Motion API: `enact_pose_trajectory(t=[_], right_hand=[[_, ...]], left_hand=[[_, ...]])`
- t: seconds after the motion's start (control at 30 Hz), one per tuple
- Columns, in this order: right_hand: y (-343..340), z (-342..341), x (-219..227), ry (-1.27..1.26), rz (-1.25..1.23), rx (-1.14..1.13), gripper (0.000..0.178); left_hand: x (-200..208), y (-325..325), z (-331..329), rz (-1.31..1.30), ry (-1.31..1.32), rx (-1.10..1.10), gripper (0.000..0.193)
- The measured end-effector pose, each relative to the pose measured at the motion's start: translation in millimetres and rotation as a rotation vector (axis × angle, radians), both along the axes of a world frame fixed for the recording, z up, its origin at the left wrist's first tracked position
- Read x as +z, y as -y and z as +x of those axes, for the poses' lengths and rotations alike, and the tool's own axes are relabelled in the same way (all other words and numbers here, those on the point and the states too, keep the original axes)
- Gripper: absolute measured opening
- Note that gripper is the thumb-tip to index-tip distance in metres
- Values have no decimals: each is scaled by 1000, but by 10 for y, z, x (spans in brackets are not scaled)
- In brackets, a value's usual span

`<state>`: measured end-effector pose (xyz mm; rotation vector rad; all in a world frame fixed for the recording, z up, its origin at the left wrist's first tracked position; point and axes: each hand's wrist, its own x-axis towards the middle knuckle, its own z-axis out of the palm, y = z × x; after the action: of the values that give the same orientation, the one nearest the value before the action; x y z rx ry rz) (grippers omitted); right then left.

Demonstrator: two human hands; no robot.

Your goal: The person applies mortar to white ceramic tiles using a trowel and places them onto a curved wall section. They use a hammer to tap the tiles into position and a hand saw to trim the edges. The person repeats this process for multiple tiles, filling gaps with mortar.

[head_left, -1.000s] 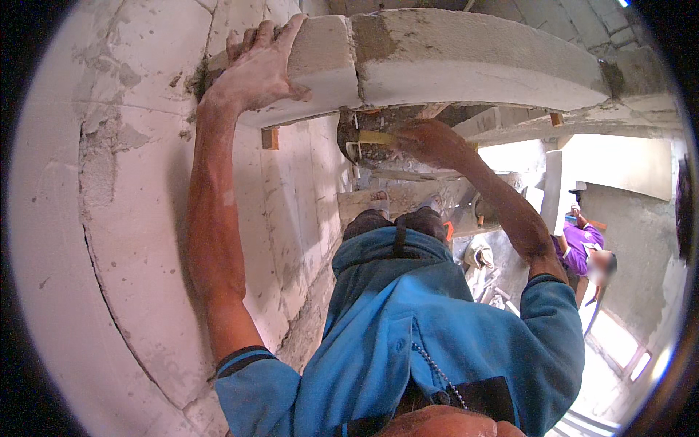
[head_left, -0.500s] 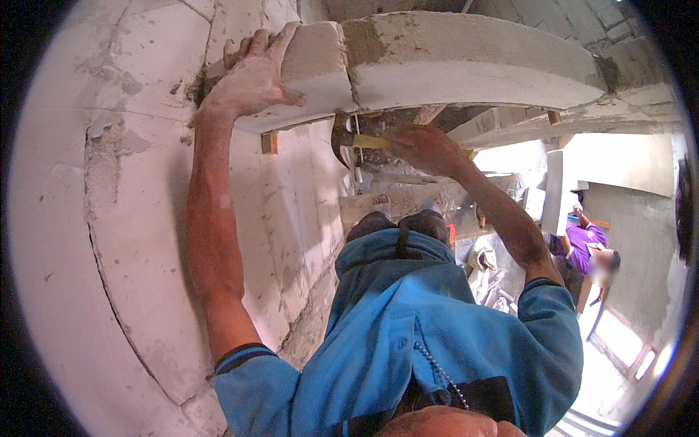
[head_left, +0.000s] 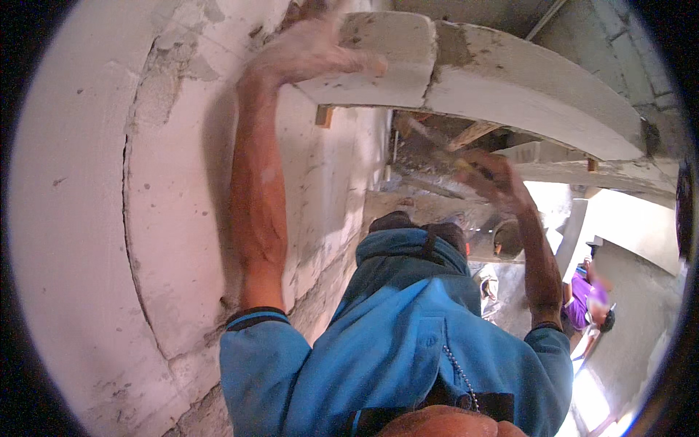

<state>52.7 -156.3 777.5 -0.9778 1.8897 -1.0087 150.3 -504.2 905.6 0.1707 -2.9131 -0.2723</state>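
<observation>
My left hand point(head_left: 309, 54) is smeared by motion at the left end of a pale block point(head_left: 386, 62), against the wall. Its thumb is stretched out across the block's face and the fingers are spread, gripping nothing. Below the row of blocks, my right hand point(head_left: 496, 178) is wrapped round the yellowish handle of a hammer point(head_left: 461, 168). The hammer's head is blurred, pointing up and left toward the underside of the blocks. A longer pale block point(head_left: 524, 80) follows to the right, past a rough joint. A small wooden piece point(head_left: 324, 116) sticks out beneath the left block.
A pale, cracked block wall point(head_left: 182, 218) rises on my left. Under the blocks lie a wooden brace point(head_left: 473, 135) and another wood end point(head_left: 592, 165). Below, at the right, is a person in a purple shirt point(head_left: 579, 298). A grey wall point(head_left: 633, 306) stands beside them.
The view has shifted, so the blocks appear further right. My left hand, earlier laid flat on the block, is now moving. My right hand has swung the hammer away from the left block, to the right.
</observation>
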Motion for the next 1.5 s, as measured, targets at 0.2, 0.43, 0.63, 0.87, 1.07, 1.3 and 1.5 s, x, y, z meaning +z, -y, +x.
enact_pose_trajectory(t=[0.2,0.43,0.63,0.87,1.07,1.3,1.5], right_hand=[[232,85,951,5,-209,-183,30],[871,59,1219,-441,-470,-178,25],[1221,-70,1048,-711,-302,-60,29],[1219,9,1089,-707,-212,-35,29],[1161,-50,792,-804,-305,17,28],[241,431,182,-266,-296,-131,31],[-916,1132,-2084,158,229,-529,31]], left_hand=[[116,-456,1144,1310,-856,-4,46],[-1601,-572,1228,2282,-851,733,35],[-2042,-632,1009,2576,-807,632,32],[-1912,-502,805,2595,-898,514,38],[-1819,-651,723,2519,-750,763,48],[-3268,-1102,1207,2106,39,691,56],[-3534,-1745,1473,1216,1062,604,64]])
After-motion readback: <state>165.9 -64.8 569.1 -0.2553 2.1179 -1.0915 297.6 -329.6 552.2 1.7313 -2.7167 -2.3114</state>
